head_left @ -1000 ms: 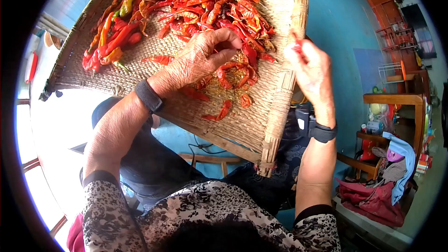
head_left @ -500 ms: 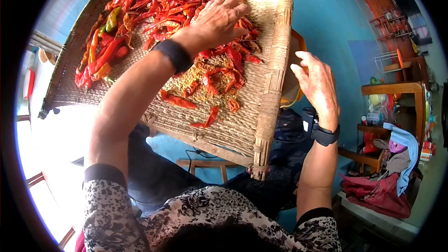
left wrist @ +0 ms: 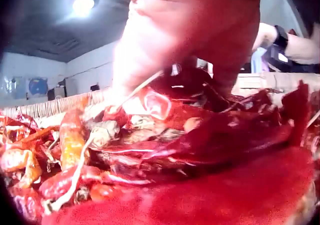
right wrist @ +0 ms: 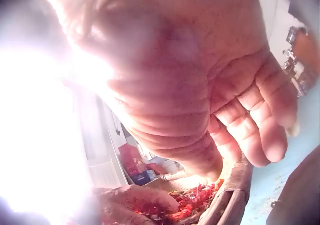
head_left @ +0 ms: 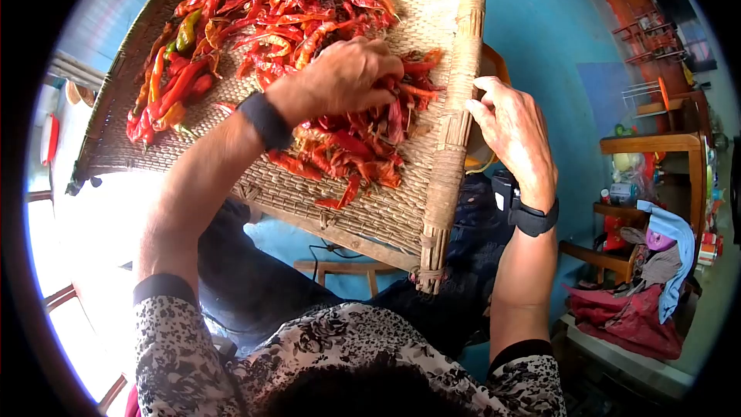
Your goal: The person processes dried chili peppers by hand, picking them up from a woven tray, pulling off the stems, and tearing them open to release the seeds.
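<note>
My left hand point(head_left: 340, 81) is down among dried red chili peppers point(head_left: 282, 19) in a woven tray, its fingers bent over them and the fingertips hidden. In the left wrist view that hand point(left wrist: 190, 34) comes down behind a large, blurred red chili point(left wrist: 200, 185), with dry stems point(left wrist: 75, 180) close by. My right hand point(head_left: 513, 127) is beside the tray's right rim point(head_left: 451, 123), thumb and fingertips right at the edge. Its fingers point(right wrist: 250, 120) are loosely bent with nothing held, as the right wrist view shows.
Fresher red and green peppers point(head_left: 181, 81) lie along the left of the woven tray point(head_left: 116, 147). A yellow-rimmed container point(head_left: 494, 69) shows below the right rim. To the right are a wooden chair point(head_left: 610, 259) with cloths and a blue wall point(head_left: 532, 46).
My left hand first reached far into the pile, then drew chilies back over the loose seeds near the front. My right hand let go of a red chili piece and returned to the rim.
</note>
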Available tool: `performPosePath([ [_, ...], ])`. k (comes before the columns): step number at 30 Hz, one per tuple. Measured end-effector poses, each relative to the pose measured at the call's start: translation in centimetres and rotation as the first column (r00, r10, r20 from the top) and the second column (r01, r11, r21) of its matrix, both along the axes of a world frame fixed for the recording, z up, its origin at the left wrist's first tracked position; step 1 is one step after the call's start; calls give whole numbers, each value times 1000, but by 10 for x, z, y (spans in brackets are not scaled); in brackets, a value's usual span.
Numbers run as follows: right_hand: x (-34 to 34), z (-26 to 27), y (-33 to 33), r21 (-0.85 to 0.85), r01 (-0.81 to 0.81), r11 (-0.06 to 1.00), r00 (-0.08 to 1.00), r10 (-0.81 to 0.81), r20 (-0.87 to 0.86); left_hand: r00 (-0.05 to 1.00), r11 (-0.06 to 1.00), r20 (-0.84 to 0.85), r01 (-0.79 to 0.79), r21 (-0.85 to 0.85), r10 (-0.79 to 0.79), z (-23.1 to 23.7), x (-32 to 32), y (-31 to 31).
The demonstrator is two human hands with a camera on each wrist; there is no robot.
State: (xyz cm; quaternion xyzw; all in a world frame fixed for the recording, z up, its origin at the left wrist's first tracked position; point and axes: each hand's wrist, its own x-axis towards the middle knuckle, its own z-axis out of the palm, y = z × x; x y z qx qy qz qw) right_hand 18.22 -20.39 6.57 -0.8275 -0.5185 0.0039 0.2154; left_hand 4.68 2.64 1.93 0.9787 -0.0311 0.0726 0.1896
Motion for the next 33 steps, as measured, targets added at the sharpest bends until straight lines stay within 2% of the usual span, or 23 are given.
performPosePath([
  [1,0,-1,2,27,-30,999,999,29,19,994,998,99,45,53,-50,-3,-12,-4],
  [3,-3,0,4,50,-63,997,997,61,40,969,992,245,13,125,-43,-6,-33,-18],
  [5,-11,4,13,100,-34,994,999,37,-27,964,990,263,1,142,-39,-4,-53,-29],
  [6,-13,-2,19,202,-118,972,990,130,-45,954,991,298,2,132,-42,-6,-60,-31],
  [7,-17,-6,22,196,-147,970,978,172,-119,942,993,334,6,119,-46,-8,-66,-33],
  [9,-27,-10,31,136,-253,958,950,273,-153,941,997,337,-23,68,-1,-10,-75,-34],
  [10,-32,-14,34,113,-297,948,921,315,-227,932,998,360,9,65,-32,-10,-76,-35],
  [13,-48,-21,47,126,-410,903,877,429,-217,932,998,356,54,41,-65,-10,-78,-33],
  [14,-49,-22,50,51,-443,895,872,444,-208,944,998,329,53,-33,-39,-9,-78,-31],
  [15,-51,-21,53,48,-450,892,869,449,-209,954,993,299,50,-106,-16,-7,-78,-30],
  [17,-55,-15,58,115,-429,896,835,442,-328,952,990,305,29,-140,16,-5,-79,-27],
  [19,-61,-12,61,155,-398,904,860,426,-281,960,972,276,28,-234,39,-3,-82,-25],
  [21,-59,-15,62,262,-345,901,884,406,-231,961,973,273,15,-228,49,-2,-82,-27],
  [23,-54,-11,60,278,-349,895,888,410,-205,962,966,272,52,-252,19,1,-82,-27],
  [25,-50,-6,57,270,-230,935,885,316,-342,969,964,243,28,-266,39,8,-84,-25],
  [26,-45,-9,56,405,-222,887,844,383,-377,975,959,215,5,-282,58,10,-84,-24],
  [27,-41,-4,52,394,-152,907,823,336,-457,974,959,217,6,-283,58,7,-83,-23],
  [29,-26,0,44,515,-33,857,831,310,-462,966,945,248,13,-327,73,0,-79,-17],
  [31,-8,6,31,564,137,814,862,182,-472,962,946,257,-5,-325,94,0,-77,-15],
  [33,3,11,22,599,249,761,934,-26,-356,962,938,249,-22,-347,115,2,-77,-16],
])
